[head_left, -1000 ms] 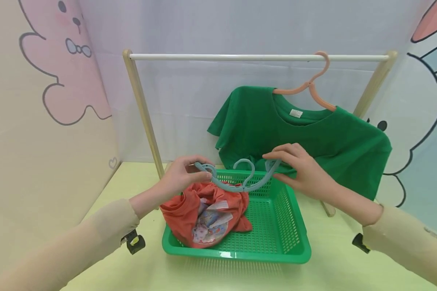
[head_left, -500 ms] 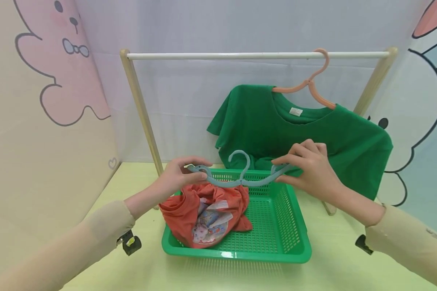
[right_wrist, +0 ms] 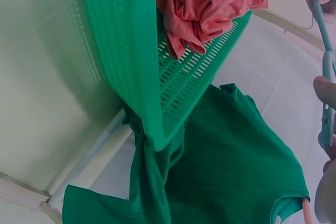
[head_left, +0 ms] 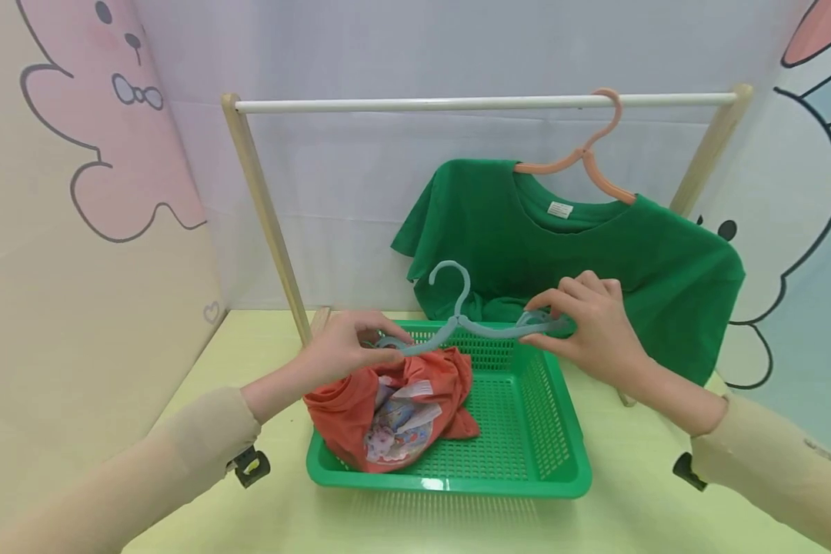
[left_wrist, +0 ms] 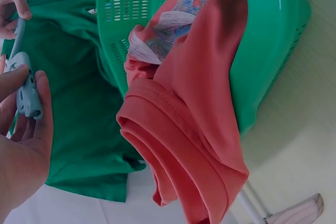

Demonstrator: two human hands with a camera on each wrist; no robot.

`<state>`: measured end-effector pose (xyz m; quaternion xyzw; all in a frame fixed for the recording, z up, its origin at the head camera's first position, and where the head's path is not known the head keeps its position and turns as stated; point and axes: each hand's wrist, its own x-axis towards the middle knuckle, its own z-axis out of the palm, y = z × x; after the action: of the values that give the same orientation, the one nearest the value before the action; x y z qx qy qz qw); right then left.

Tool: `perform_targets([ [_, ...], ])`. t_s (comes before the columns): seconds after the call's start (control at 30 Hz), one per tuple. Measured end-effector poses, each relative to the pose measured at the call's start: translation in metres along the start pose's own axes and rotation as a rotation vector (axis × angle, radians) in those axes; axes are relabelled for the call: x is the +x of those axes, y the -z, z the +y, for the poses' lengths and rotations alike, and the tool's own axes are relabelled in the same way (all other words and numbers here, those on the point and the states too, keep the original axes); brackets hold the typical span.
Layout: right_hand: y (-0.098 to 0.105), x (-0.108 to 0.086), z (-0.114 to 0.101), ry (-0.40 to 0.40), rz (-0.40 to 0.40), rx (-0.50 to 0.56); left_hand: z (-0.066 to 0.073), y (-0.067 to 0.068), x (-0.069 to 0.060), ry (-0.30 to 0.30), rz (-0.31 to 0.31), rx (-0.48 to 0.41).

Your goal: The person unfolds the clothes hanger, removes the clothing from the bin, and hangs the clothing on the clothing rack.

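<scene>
Left hand (head_left: 349,343), right hand (head_left: 593,323), hanger (head_left: 490,331) between

Head view: taken from above, facing forward and down; the farthest of the three, with the rack bar (head_left: 415,105) at 12 o'clock and the basket (head_left: 498,487) at 6 o'clock. Left wrist view: turned sideways, close on the red cloth (left_wrist: 178,103), blue hanger (left_wrist: 29,100) at 9 o'clock. Right wrist view: also turned sideways, close beside the basket, blue hanger at 3 o'clock. All three share basket, red cloth, green shirt (right_wrist: 236,166) and blue hanger.
</scene>
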<state>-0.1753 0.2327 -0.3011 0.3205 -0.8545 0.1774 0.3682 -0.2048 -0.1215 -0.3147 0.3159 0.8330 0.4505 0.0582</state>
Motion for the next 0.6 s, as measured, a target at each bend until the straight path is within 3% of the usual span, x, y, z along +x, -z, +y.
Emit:
perform_targets([
  [0.2,-0.004,-0.006,-0.008,-0.063,-0.04,-0.006,0.006,-0.007,0.0,0.024,-0.105,-0.054],
  [0.6,-0.016,-0.013,-0.024,-0.05,-0.141,-0.056,0.001,-0.01,0.001,0.009,-0.115,0.027],
])
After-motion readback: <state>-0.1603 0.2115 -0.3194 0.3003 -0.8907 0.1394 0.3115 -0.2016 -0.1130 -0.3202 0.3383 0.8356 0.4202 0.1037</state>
